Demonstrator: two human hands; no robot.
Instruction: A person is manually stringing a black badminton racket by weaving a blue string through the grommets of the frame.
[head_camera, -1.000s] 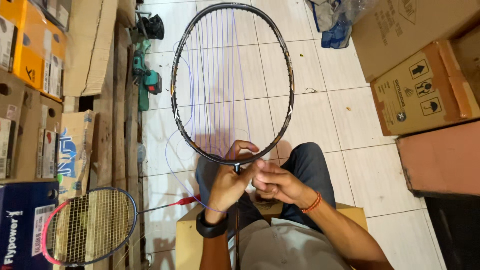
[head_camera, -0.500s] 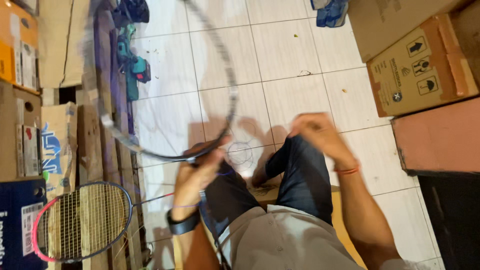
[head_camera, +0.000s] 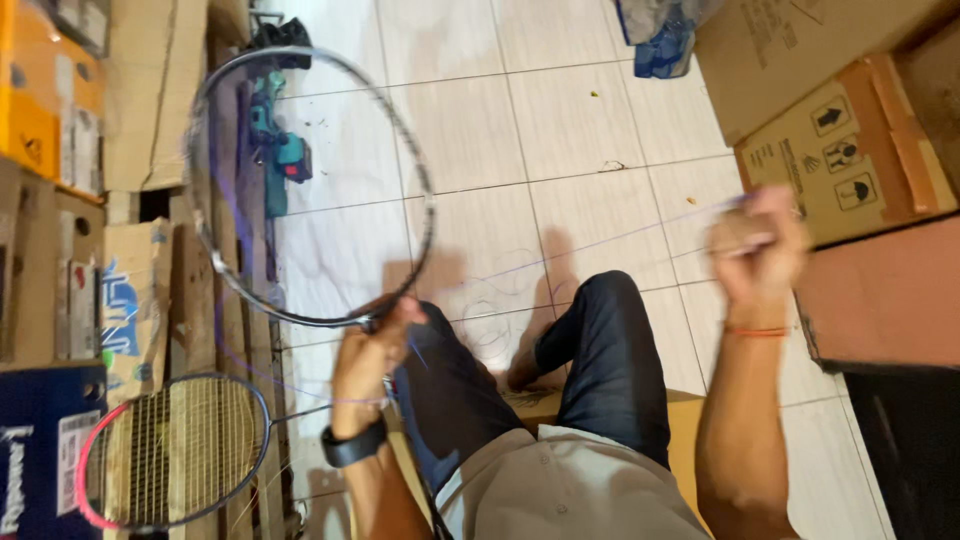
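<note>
Racket: the dark frame (head_camera: 310, 185) stood over the floor (head_camera: 560, 140) at the left, gripped at its near end by the left hand (head_camera: 372, 352), fingers clenched round the throat.
String: a thin purple string (head_camera: 600, 245) ran taut from the frame to the right hand (head_camera: 752, 250), raised at the right, fingers pinched shut on it; the hand was blurred.
Around: a second racket (head_camera: 170, 450) with a pink rim lay near left; a teal drill (head_camera: 275, 150) lay far left behind the frame; cardboard boxes (head_camera: 850, 150) stood at right, close behind the right hand.
Change: half a second before, the right hand sat lower, near the knee; it had swung out right, drawing the string long.
</note>
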